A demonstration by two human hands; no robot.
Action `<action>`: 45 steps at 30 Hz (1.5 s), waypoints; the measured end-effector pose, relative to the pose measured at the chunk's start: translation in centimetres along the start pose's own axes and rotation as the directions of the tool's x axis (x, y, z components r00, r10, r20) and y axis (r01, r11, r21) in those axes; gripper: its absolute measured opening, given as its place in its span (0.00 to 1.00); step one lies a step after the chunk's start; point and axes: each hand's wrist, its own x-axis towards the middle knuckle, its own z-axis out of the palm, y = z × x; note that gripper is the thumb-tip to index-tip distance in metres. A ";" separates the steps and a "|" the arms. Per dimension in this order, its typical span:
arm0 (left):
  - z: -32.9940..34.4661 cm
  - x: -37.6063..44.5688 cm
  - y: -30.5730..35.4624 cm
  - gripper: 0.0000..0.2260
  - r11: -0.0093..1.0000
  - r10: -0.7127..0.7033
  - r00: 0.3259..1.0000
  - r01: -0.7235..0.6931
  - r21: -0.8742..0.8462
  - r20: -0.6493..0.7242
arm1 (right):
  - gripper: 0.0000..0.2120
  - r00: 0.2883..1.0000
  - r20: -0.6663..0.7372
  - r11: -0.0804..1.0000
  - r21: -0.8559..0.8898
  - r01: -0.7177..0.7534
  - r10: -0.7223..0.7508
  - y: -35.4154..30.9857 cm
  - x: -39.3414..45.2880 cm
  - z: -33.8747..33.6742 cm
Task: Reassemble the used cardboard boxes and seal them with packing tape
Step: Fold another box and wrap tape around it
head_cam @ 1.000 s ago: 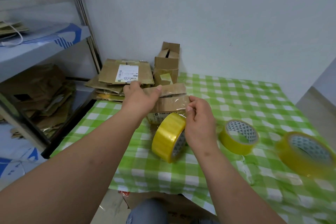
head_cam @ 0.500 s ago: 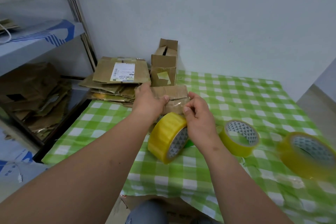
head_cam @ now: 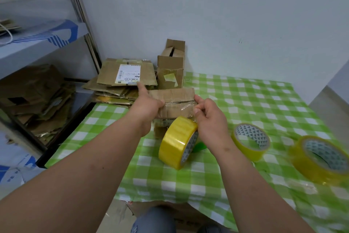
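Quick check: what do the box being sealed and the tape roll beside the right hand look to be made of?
The box looks like used brown cardboard, matte, creased and scuffed, with a glossy clear strip along its seam. The tape roll seems to be yellowish translucent plastic film, shiny, wound on a core printed with triangles, probably card.

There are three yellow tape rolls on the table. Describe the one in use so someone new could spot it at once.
On the green checked tablecloth, look just in front of the small cardboard box that the left hand steadies. The tape roll there stands on edge, against the right hand, with clear tape running up onto the box. The other two rolls lie apart to the right.
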 end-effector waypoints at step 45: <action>-1.5 -9.0 -1.2 0.12 0.789 0.479 0.821 -0.558 0.258 0.310 | 0.17 0.986 -0.051 0.941 0.309 -0.138 0.162 -4.8 -6.1 -0.4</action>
